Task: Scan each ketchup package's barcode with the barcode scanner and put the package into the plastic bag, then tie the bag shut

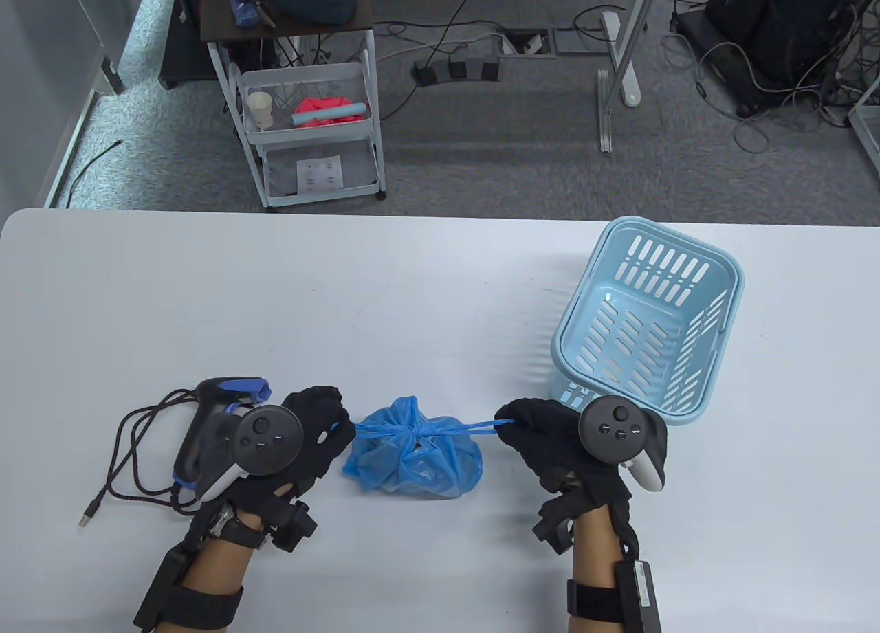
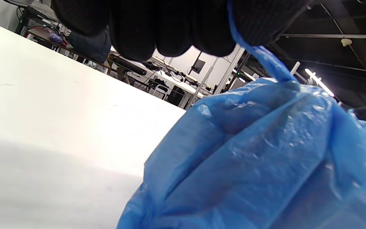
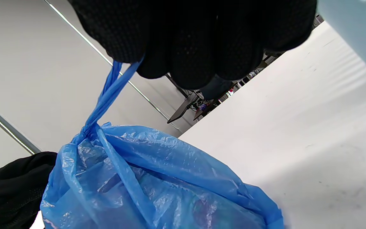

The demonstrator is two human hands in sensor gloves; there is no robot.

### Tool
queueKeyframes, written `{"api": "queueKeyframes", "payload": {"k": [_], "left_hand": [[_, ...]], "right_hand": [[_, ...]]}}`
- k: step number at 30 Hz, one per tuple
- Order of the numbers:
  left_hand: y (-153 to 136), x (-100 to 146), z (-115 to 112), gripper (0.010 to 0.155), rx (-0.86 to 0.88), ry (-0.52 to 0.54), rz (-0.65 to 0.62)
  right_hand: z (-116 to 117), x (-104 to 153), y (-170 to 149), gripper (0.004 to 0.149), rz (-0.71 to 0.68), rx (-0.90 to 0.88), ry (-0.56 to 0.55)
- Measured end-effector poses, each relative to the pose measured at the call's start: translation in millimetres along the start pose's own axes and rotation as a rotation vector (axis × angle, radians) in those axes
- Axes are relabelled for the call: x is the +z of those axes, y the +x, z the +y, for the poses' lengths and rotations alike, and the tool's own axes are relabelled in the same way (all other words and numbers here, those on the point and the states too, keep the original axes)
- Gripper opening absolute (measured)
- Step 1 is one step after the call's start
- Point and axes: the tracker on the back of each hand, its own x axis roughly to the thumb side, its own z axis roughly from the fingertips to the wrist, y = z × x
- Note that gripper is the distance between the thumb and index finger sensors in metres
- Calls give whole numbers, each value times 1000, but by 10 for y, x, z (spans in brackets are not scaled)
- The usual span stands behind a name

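Observation:
A blue plastic bag (image 1: 412,454) lies bunched on the white table near the front, its mouth gathered into a knot on top. My left hand (image 1: 323,423) grips the bag's left handle (image 2: 262,57) right beside the bag. My right hand (image 1: 526,423) pinches the right handle (image 1: 474,427), stretched taut to the right; the same handle (image 3: 106,98) shows twisted in the right wrist view. The bag (image 3: 151,184) holds dim shapes that I cannot make out. The black and blue barcode scanner (image 1: 216,413) lies left of my left hand, partly under its tracker.
A light blue slotted basket (image 1: 646,324) stands tilted at the right, just behind my right hand. The scanner's black cable (image 1: 130,454) loops on the table at the left. A white cart (image 1: 309,124) stands on the floor beyond the table.

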Motion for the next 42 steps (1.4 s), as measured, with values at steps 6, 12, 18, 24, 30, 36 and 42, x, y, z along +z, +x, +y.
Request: {"api": "queueKeyframes", "payload": {"k": [6, 12, 18, 24, 30, 36, 42], "left_hand": [[7, 154, 40, 67, -255, 29, 4], [-84, 270, -152, 81, -453, -21, 42], [-195, 304, -362, 89, -460, -125, 90], [-252, 315, -442, 90, -472, -175, 113], [-238, 309, -460, 90, -475, -176, 106], [-234, 291, -478, 90, -478, -179, 105], [-242, 279, -525, 90, -490, -200, 105]], "right_hand": [[20, -11, -17, 34, 16, 17, 0], [22, -6, -32, 35, 28, 25, -3], [30, 15, -36, 37, 36, 37, -4], [5, 120, -46, 51, 47, 37, -15], [-132, 341, -13, 55, 31, 96, -124], [-92, 575, 32, 61, 54, 437, -232], [216, 639, -80, 79, 148, 680, -83]]}}
